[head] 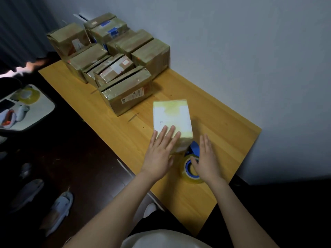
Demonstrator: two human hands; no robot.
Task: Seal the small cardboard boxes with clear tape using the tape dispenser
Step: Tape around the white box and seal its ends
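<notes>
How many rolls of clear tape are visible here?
2. One roll sits in the blue dispenser under the right hand; the other roll lies on the pale surface at far left. Others may be hidden.

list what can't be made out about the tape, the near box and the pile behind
Head view only.
- tape dispenser: mostly under the right hand, front end behind the white box; cutter unseen.
- white box: top washed out by glare, near edge under the left hand; seam and label unreadable.
- stacked boxes: labels too small and blurred.
</notes>
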